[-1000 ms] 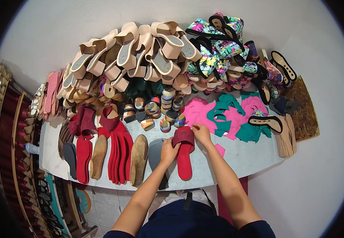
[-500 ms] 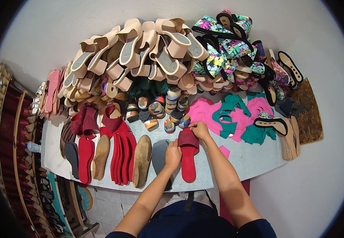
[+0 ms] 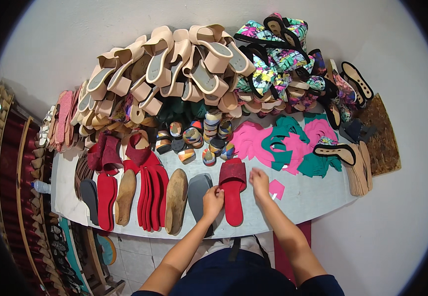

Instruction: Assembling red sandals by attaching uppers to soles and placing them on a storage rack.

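A red slipper with a darker, textured upper lies on the table in front of me, its toe pointing away. My left hand is at its left edge beside the upper, fingers closed on that edge. To the right of the slipper, my right hand is apart from it, with fingers loosely bent and nothing seen in them. A small pink cut piece lies just right of that hand. Grey soles lie left of the slipper, partly behind my left hand and forearm.
Wooden shoe lasts, red soles and dark soles line the left front. Patterned heel blocks stand mid-table. Pink and green cut pieces lie right. Beige heeled sandals and floral wedges are piled at the back.
My right hand has let go of the slipper's upper and moved right and toward me. My left hand has slid slightly nearer along the slipper's left edge.
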`<action>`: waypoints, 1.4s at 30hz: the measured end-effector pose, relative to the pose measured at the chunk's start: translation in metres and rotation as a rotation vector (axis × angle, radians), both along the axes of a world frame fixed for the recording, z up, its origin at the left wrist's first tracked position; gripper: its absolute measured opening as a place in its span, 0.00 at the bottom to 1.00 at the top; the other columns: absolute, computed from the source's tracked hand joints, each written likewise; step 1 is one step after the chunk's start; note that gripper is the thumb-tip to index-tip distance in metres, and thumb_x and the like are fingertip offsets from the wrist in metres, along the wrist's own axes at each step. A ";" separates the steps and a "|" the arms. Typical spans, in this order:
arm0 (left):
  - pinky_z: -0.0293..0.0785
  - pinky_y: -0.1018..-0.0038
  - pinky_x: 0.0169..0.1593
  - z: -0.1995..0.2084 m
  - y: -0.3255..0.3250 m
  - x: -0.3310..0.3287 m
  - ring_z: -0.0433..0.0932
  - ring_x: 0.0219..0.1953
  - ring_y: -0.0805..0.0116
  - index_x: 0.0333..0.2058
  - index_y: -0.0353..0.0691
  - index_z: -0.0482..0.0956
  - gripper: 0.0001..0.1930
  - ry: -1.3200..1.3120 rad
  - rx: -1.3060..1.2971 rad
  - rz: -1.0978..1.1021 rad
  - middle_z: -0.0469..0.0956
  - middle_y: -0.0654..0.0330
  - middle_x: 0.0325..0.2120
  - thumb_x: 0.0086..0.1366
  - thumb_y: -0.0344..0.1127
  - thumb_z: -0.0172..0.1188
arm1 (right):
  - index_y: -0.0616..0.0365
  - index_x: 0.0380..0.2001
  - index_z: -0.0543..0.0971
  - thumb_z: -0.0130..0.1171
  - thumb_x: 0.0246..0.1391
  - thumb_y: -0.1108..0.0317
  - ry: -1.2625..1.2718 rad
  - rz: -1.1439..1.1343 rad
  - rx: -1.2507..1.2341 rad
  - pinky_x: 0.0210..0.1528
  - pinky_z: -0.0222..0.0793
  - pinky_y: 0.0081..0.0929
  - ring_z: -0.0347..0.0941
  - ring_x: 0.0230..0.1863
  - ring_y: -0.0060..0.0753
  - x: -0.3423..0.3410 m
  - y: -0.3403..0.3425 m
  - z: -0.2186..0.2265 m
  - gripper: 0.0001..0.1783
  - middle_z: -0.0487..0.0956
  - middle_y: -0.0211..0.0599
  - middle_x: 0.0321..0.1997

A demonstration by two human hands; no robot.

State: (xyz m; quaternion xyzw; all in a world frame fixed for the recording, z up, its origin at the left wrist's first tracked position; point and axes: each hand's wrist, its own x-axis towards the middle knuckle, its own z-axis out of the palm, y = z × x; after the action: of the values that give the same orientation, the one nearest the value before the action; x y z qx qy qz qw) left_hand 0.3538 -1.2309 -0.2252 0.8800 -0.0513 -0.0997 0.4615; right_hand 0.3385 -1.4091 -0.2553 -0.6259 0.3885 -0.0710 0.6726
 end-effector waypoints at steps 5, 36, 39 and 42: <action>0.70 0.76 0.30 -0.005 -0.004 -0.003 0.75 0.24 0.71 0.31 0.30 0.76 0.14 0.128 -0.076 0.114 0.77 0.56 0.21 0.52 0.37 0.59 | 0.66 0.33 0.73 0.54 0.46 0.69 0.048 0.067 0.023 0.24 0.60 0.14 0.64 0.22 0.16 -0.042 0.035 -0.005 0.12 0.72 0.27 0.21; 0.70 0.70 0.36 0.003 -0.001 -0.028 0.77 0.30 0.56 0.33 0.30 0.76 0.25 0.245 0.066 -0.062 0.77 0.46 0.26 0.57 0.52 0.48 | 0.64 0.19 0.76 0.60 0.44 0.61 0.196 0.399 0.160 0.17 0.52 0.13 0.63 0.16 0.15 -0.044 0.023 0.008 0.14 0.73 0.30 0.18; 0.70 0.70 0.36 0.024 0.007 -0.046 0.77 0.30 0.57 0.33 0.24 0.74 0.33 0.401 0.110 -0.238 0.76 0.44 0.26 0.53 0.58 0.50 | 0.63 0.21 0.76 0.60 0.44 0.61 0.163 0.386 0.210 0.17 0.53 0.13 0.64 0.17 0.15 -0.047 0.022 0.013 0.14 0.73 0.29 0.19; 0.70 0.69 0.36 0.027 0.014 -0.059 0.77 0.30 0.57 0.33 0.25 0.74 0.33 0.378 0.169 -0.269 0.76 0.45 0.25 0.52 0.59 0.51 | 0.61 0.23 0.76 0.60 0.44 0.60 0.110 0.300 0.303 0.19 0.56 0.13 0.66 0.19 0.16 -0.045 0.028 0.016 0.13 0.74 0.29 0.20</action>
State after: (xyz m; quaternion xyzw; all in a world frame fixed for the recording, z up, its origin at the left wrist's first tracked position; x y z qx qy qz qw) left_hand 0.2949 -1.2174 -0.1980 0.8663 -0.0724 -0.3273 0.3704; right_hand 0.2940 -1.3816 -0.2391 -0.5712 0.3334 0.1235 0.7398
